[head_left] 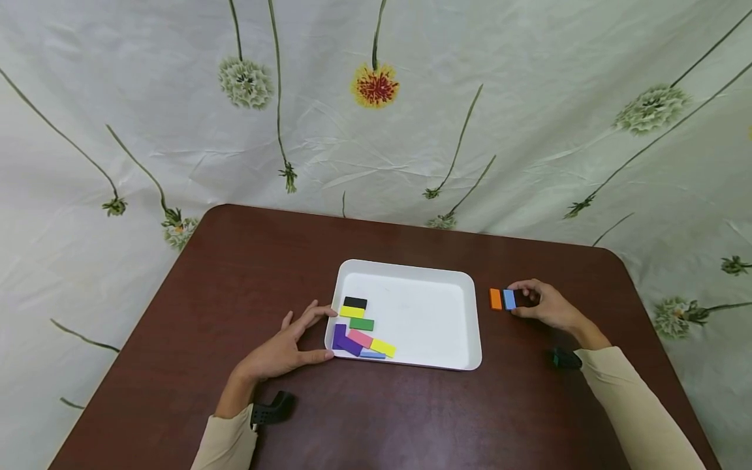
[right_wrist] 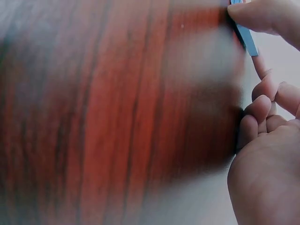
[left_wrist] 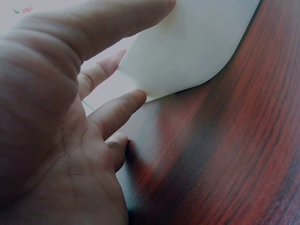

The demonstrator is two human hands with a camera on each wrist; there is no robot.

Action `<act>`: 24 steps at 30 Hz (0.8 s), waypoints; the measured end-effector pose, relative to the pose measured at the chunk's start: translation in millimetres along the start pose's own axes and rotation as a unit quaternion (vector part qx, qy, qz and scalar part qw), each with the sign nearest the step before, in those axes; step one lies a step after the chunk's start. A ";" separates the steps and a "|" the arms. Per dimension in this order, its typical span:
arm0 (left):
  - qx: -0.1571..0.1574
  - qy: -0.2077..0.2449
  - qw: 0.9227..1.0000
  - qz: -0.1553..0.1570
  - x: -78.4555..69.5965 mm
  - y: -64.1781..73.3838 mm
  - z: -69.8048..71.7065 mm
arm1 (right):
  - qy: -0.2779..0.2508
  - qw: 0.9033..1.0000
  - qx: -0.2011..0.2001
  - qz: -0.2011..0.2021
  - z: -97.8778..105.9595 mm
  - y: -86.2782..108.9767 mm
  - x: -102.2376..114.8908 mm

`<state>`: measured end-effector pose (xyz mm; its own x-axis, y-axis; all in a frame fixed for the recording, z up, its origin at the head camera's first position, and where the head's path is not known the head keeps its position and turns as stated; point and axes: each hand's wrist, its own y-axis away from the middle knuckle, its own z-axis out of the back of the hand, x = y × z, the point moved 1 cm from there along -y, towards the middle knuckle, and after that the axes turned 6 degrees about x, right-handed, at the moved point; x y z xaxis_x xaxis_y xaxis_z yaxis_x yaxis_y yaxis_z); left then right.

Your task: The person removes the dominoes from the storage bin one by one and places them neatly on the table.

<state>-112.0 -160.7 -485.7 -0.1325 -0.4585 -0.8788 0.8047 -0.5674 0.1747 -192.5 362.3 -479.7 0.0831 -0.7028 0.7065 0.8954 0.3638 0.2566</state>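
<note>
To the right of the white tray (head_left: 423, 362), my right hand (head_left: 546, 307) pinches a light blue block (head_left: 509, 299) between thumb and index finger at its two ends. The right wrist view shows the blue block (right_wrist: 244, 35) at the fingertips, with the other fingers curled. Just left of it an orange block (head_left: 496, 299) lies on the table. My left hand (head_left: 284, 349) touches the tray's left side with spread, nearly straight fingers; in the left wrist view its fingertips (left_wrist: 138, 96) are right at the tray's outer wall (left_wrist: 187, 56).
Inside the tray, toward its left, lie a black block (head_left: 355, 302), a green block (head_left: 361, 324), a pink block (head_left: 360, 338), and several yellow, purple and blue ones. The dark wooden table (head_left: 411, 418) ends at a flowered cloth (head_left: 376, 156) behind.
</note>
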 end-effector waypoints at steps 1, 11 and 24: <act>-0.001 0.000 1.000 0.000 0.4 0.3 -0.1 | 0.000 1.000 0.001 -0.001 0.0 -0.2 0.4; -0.003 -0.002 1.000 0.003 1.0 1.5 -1.2 | 0.020 1.000 0.008 -0.008 0.0 0.4 2.2; -0.001 -0.011 1.000 -0.004 -1.2 -1.0 -0.9 | -0.017 1.000 0.008 0.009 5.7 -0.6 2.1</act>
<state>-112.1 -159.0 -485.3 -0.1510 -0.4687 -0.8703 0.8046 -0.5698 0.1673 -195.3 364.1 -474.6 0.0830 -0.6748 0.7333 0.8866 0.3861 0.2549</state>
